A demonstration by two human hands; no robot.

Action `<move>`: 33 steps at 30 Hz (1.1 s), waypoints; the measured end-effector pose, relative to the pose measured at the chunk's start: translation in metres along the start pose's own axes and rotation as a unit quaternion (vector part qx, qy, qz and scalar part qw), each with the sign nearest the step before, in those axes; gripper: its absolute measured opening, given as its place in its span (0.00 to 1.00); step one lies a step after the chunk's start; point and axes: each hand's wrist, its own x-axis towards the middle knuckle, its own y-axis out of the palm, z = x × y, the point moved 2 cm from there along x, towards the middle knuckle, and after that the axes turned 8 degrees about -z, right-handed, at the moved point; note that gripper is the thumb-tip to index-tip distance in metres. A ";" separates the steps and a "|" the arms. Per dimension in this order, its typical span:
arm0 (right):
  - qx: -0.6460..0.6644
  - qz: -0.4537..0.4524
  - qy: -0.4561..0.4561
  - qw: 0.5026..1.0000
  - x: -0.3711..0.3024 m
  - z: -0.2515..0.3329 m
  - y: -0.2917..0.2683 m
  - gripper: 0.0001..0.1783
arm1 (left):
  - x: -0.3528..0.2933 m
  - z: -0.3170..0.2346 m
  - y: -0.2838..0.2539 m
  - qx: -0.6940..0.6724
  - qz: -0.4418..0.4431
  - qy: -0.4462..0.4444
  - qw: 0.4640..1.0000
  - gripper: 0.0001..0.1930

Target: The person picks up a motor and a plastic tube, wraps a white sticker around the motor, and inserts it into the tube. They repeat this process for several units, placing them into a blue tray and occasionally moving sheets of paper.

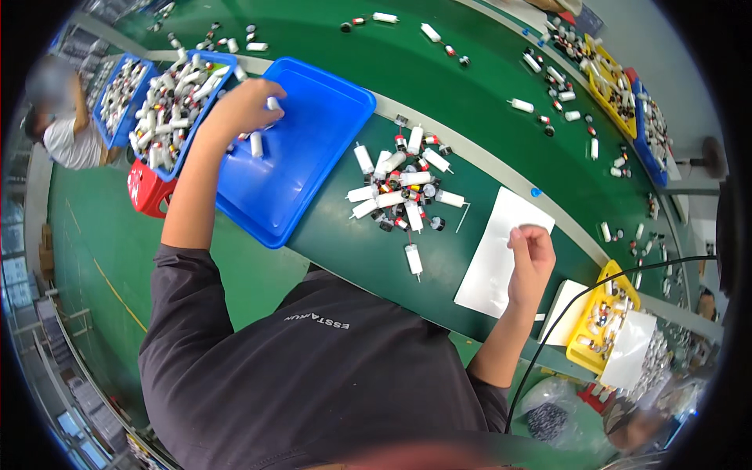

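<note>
My left hand [239, 110] reaches up to the far left, closed around small white tubes between a full blue bin [205, 117] and a shallow blue tray [313, 141] that holds only a couple of tubes. My right hand [533, 251] rests on the green table, fingers curled on the edge of a white paper sheet [497, 258]. A loose pile of small white tubes with red and black caps [403, 188] lies on the table between the two hands. One single tube [413, 260] lies apart, nearer to me.
A yellow bin [607, 317] with parts and a white bag stands at the right, crossed by a black cable. A red box [149, 192] sits under the blue bins. Across the green table [439, 86] lie scattered tubes, more yellow and blue bins [619, 94]. Another person [66, 129] sits far left.
</note>
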 end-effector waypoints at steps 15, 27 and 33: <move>-0.233 -0.228 -0.186 0.927 -0.077 -0.035 -0.023 0.08 | 0.309 -0.011 0.121 -0.033 -0.118 -0.027 0.992 0.19; -0.143 -0.253 -0.057 0.955 -0.084 -0.071 -0.031 0.08 | 0.286 -0.123 0.091 -0.028 -0.127 0.227 0.965 0.13; -0.343 -0.143 -0.152 0.916 -0.073 -0.045 -0.011 0.11 | 0.172 -0.166 0.032 -0.253 0.057 0.278 0.925 0.11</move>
